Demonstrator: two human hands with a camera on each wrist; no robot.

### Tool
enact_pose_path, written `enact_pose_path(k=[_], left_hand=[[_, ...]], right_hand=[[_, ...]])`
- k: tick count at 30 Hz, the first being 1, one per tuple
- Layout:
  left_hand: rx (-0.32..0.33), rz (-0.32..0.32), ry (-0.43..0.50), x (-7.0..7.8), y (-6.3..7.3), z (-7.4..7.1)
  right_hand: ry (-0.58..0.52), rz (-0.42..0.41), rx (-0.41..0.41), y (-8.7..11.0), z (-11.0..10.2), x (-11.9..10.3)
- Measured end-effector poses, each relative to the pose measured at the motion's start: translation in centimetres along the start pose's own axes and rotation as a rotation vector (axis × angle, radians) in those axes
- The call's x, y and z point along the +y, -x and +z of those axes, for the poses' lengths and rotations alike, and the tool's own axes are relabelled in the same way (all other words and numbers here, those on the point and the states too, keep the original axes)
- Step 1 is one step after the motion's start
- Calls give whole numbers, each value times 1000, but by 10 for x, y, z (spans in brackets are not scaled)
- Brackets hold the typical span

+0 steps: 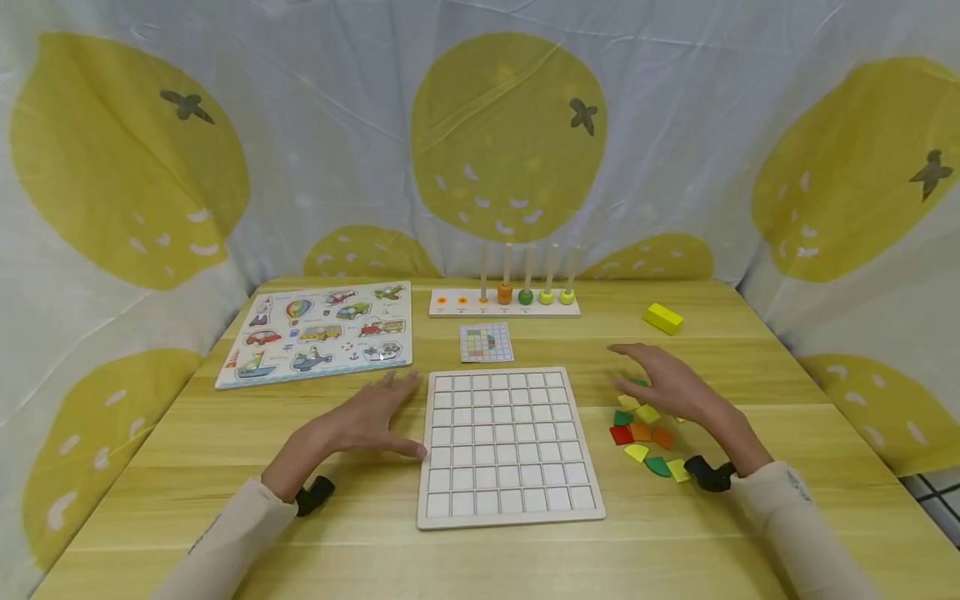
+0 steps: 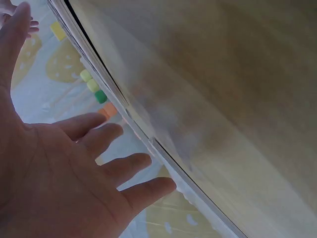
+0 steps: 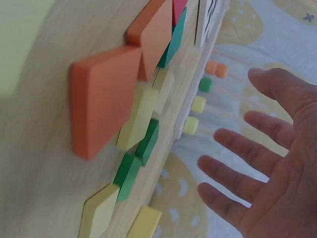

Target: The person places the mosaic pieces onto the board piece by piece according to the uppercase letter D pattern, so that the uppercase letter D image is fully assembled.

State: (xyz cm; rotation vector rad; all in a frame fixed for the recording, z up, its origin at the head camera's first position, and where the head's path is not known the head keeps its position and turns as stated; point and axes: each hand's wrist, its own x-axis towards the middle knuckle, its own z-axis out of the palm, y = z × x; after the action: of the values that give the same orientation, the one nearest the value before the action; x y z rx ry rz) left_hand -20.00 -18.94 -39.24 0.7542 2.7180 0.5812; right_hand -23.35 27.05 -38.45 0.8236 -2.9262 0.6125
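A white grid board with rows of square cells lies at the middle of the table. My left hand is at the board's left edge, fingers spread, holding nothing; in the left wrist view its palm shows with the fingers extended. Over on the right, my right hand hovers above a loose group of coloured tiles, among them a red tile, an orange tile and a green tile. Its fingers are straight and apart, with nothing between them. The hand hides some tiles.
Behind the board lies a small pattern card. A white peg stand with coloured beads stands at the back. At the left back is a vehicle picture puzzle. A yellow block sits at the right back, before a lemon-print curtain.
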Motion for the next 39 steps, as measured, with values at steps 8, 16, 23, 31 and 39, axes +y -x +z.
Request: enact_pose_path(k=[8,16,23,31,39], left_hand=[[-97,-7,35,0,1,3],[-103,-5,29,0,0,5],[-101,-8,23,2,0,5],[-108,-15,12,4,-1,5],[-105,-16,4,3,0,5]], right_hand=[[-81,32,-42,10,-3,23],[-116,71,-94,16,-3,42],[-115,92,-110,15,2,48],[-64,75,-96,12,4,47],[-37,75,-103,9,4,43]])
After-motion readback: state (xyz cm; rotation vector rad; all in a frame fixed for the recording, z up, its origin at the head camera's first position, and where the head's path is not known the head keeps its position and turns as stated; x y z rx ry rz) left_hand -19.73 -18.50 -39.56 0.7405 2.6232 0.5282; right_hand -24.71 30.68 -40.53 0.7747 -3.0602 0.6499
